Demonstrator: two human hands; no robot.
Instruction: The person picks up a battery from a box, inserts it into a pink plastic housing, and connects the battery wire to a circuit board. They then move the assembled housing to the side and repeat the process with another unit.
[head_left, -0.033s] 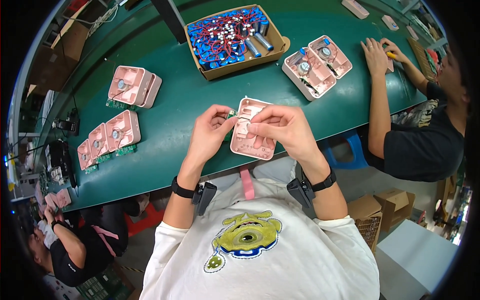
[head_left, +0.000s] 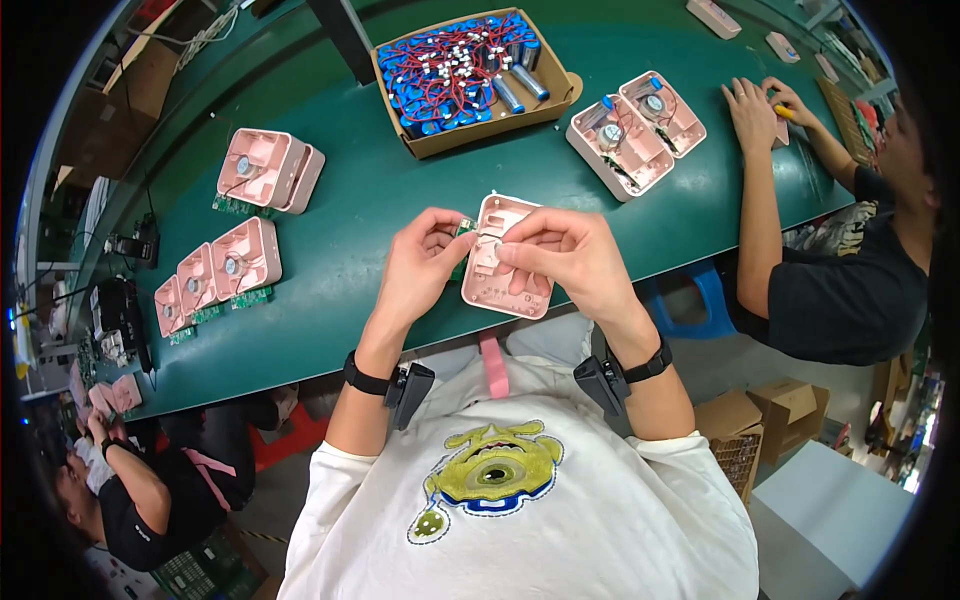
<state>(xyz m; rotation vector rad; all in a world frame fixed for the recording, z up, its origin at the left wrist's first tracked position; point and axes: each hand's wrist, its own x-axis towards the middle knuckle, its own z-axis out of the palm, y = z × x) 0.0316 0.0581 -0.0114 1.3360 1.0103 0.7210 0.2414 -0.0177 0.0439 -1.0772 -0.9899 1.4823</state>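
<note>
Head view shows us holding a pink plastic housing (head_left: 505, 262) open side up over the near edge of the green table (head_left: 380, 215), just below centre. Our left hand (head_left: 425, 262) pinches a small green circuit board (head_left: 464, 229) at the housing's upper left corner, fingers drawn narrow around it. Our right hand (head_left: 565, 255) lies across the housing's upper half, thumb and forefinger pressed onto its inside while the remaining fingers curl around its right side.

We judge the step in hand to be seating that board in the shell. The next move seems to call for a steady right-hand grip while the left eases the board flat into its corner; whether wires trail from it we cannot tell.

At twelve o'clock stands an open brown cardboard box (head_left: 560, 98), rectangular, packed with blue cylindrical cells (head_left: 425, 95) and red wires. Toward one o'clock lie two open pink housings with parts fitted (head_left: 640, 130). At ten o'clock sits a pair of pink housings with round parts (head_left: 262, 170), and toward nine o'clock a row of three more (head_left: 215, 275), each with a green board at its lower edge. At two o'clock a co-worker's hands (head_left: 755, 105) rest on the table. Plain brown cartons (head_left: 745, 430) stand on the floor at four o'clock; no legible label or sign shows.
</note>
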